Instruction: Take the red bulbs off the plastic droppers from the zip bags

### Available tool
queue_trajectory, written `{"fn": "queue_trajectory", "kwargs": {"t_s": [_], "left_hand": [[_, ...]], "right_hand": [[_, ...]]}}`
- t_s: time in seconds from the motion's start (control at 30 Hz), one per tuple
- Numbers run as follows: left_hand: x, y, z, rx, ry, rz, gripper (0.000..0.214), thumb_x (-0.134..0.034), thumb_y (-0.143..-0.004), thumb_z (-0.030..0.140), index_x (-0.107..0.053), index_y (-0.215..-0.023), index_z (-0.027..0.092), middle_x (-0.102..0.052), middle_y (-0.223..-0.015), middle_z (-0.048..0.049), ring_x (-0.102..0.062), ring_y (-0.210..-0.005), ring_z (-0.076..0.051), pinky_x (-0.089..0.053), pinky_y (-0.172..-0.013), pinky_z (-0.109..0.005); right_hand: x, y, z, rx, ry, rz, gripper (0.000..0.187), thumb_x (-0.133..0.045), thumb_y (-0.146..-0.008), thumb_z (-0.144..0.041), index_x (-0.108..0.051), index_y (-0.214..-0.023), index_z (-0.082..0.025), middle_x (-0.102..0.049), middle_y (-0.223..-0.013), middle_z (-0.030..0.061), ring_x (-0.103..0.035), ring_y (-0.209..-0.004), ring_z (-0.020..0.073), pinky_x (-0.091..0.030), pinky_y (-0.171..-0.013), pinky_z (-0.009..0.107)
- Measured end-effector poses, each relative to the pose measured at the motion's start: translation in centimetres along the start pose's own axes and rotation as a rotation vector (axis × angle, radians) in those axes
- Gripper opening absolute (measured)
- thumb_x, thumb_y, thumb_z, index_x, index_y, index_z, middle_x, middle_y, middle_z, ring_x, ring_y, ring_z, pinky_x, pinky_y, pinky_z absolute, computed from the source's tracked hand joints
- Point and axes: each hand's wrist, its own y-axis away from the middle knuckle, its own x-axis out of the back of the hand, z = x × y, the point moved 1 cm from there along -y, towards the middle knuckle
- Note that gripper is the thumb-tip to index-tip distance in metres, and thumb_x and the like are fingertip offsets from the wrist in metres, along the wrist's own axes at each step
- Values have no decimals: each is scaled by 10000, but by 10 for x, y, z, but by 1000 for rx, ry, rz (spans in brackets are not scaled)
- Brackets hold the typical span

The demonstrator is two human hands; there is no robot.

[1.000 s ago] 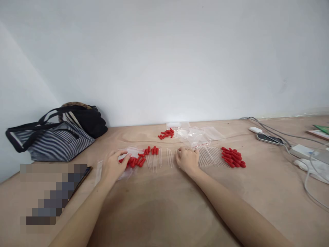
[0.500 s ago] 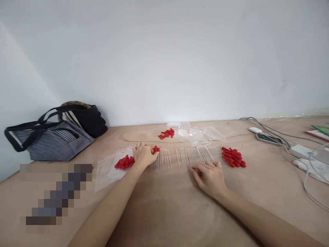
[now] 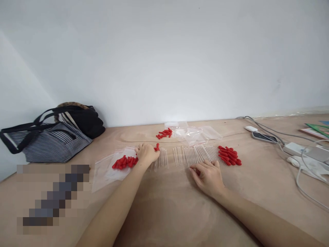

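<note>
My left hand (image 3: 147, 154) pinches a red rubber bulb (image 3: 157, 147) between thumb and fingers, at the left end of a row of thin clear tubes (image 3: 163, 158). Beside its wrist, more red bulbs (image 3: 120, 163) lie heaped on a flat clear zip bag (image 3: 100, 175). My right hand (image 3: 208, 176) rests on the table with its fingers curled in, just in front of a longer row of clear tubes (image 3: 196, 154); whether anything is inside it is hidden. To its right lies another pile of red bulbs (image 3: 229, 156).
At the back are a small group of red bulbs (image 3: 164, 133) and clear plastic bags (image 3: 196, 134). A striped bag (image 3: 56, 142) stands at the left. On the right lie a small dark-faced device (image 3: 264, 137), white adapters (image 3: 294, 149) and grey cables (image 3: 299, 185).
The view has shifted slightly. A red bulb now stands up at my left hand's fingertips, where bulbs lay beside the thumb before. My right hand has stayed in place.
</note>
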Motion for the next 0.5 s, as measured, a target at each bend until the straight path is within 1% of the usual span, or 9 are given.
{"fn": "queue_trajectory", "kwargs": {"t_s": [0.07,0.13,0.17,0.23,0.3,0.37,0.43,0.5], "left_hand": [[9,11,1,-64,56,-58,312,-493,-735,439,-675,-685,191,-670,-813,-96,-559,-896,-299,-334,-818,-419],[19,29,4,-164,112,-119,309,-470,-764,440,-651,-670,208,-668,-685,-29,-592,-749,-221,-356,-793,-360],[23,40,6,-219,134,-141,289,-480,-765,434,-638,-670,211,-668,-679,-10,-591,-728,-200,-360,-784,-335],[27,63,11,-318,168,-164,250,-501,-762,429,-620,-694,220,-673,-712,3,-584,-783,-199,-360,-772,-312],[26,84,17,-512,214,-217,222,-501,-779,387,-601,-703,205,-671,-702,-3,-581,-771,-197,-338,-803,-333],[21,97,20,-615,259,-268,192,-496,-792,346,-590,-716,196,-673,-700,1,-582,-703,-174,-316,-827,-350],[14,104,20,-620,292,-302,197,-485,-799,335,-587,-705,195,-673,-686,10,-574,-642,-154,-314,-814,-346],[11,108,17,-590,295,-321,236,-471,-801,345,-593,-662,199,-663,-638,15,-563,-609,-149,-326,-775,-326]], "right_hand": [[0,-1,2,16,-11,26,203,-479,-828,-260,-648,-733,-200,-585,-555,-7,-483,-585,121,-231,-629,296],[-1,-2,4,61,-25,58,187,-480,-829,-269,-643,-877,-191,-617,-687,23,-511,-655,140,-280,-639,293],[-1,-3,4,99,-34,70,220,-479,-831,-274,-621,-975,-188,-627,-781,44,-523,-707,152,-308,-652,294],[-1,-4,0,205,-45,68,323,-484,-833,-281,-545,-1141,-201,-607,-975,82,-529,-820,172,-353,-692,307],[-1,-5,-5,340,-57,46,364,-496,-832,-281,-508,-1193,-234,-587,-1068,80,-523,-899,179,-365,-730,322],[-2,-4,-11,468,-81,49,326,-504,-834,-260,-534,-1158,-250,-628,-1005,42,-529,-900,163,-353,-749,325],[-3,-3,-14,546,-93,78,252,-497,-842,-219,-580,-1079,-249,-668,-853,-5,-541,-834,132,-334,-753,322],[-4,0,-14,571,-64,96,198,-494,-847,-190,-613,-996,-243,-674,-752,-32,-546,-780,110,-318,-759,322]]}}
